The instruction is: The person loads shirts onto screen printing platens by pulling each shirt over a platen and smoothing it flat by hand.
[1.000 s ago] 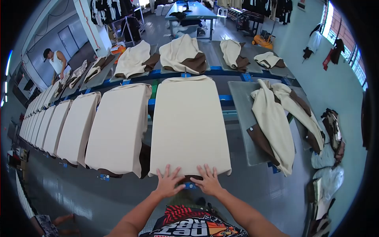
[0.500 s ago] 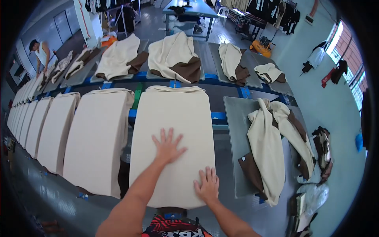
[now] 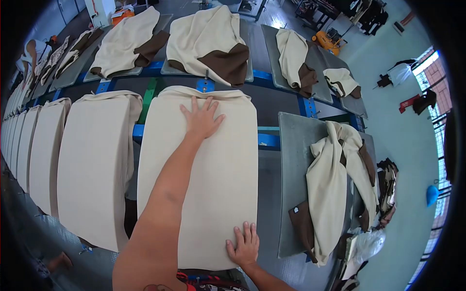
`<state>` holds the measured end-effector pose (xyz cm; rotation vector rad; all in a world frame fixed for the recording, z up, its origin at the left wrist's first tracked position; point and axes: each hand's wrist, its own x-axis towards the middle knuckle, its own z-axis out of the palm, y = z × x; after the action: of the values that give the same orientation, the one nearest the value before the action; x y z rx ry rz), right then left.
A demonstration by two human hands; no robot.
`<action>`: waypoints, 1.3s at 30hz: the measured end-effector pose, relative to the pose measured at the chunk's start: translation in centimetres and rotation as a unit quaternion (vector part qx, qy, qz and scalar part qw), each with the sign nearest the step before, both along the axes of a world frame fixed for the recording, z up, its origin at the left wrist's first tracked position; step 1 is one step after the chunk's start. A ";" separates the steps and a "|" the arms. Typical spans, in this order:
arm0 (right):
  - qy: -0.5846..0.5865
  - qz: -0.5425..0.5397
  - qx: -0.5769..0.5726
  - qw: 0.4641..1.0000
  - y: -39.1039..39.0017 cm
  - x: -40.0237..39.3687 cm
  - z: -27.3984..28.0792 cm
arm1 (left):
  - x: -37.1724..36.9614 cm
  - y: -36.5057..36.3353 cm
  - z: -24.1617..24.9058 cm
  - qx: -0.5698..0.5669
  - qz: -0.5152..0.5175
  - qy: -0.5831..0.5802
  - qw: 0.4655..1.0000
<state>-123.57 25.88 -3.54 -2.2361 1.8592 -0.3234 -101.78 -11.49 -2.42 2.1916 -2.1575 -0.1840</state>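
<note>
A cream garment [image 3: 221, 174] is stretched smooth over a flat printing board in front of me, with a bunched fold along its far end. My left hand [image 3: 203, 118] lies spread on the cloth close to that fold, arm fully extended. Down at the near right corner, my right hand [image 3: 244, 245] rests on the garment with its fingers out flat. Neither hand grips anything. The board itself is hidden beneath the cloth.
To the left, several more boards carry cream garments [image 3: 94, 165]. A loose cream and brown garment [image 3: 327, 189] lies on the grey board [image 3: 291, 160] at right. Across the blue frame [image 3: 272, 140] are further heaped garments [image 3: 208, 43]. Another person [image 3: 36, 53] stands far left.
My left hand has slid forward over the cloth from its middle to near the far edge. The right hand stays by the near right corner. The view has shifted.
</note>
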 end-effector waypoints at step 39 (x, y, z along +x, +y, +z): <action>-0.018 -0.013 0.030 0.999 0.4 -0.4 0.6 | -9.9 12.0 0.5 0.000 -0.107 0.021 0.994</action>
<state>-123.98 26.24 -2.94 -2.1533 1.8562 -0.3069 -111.69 0.47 -1.97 1.9334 -2.3662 -0.2389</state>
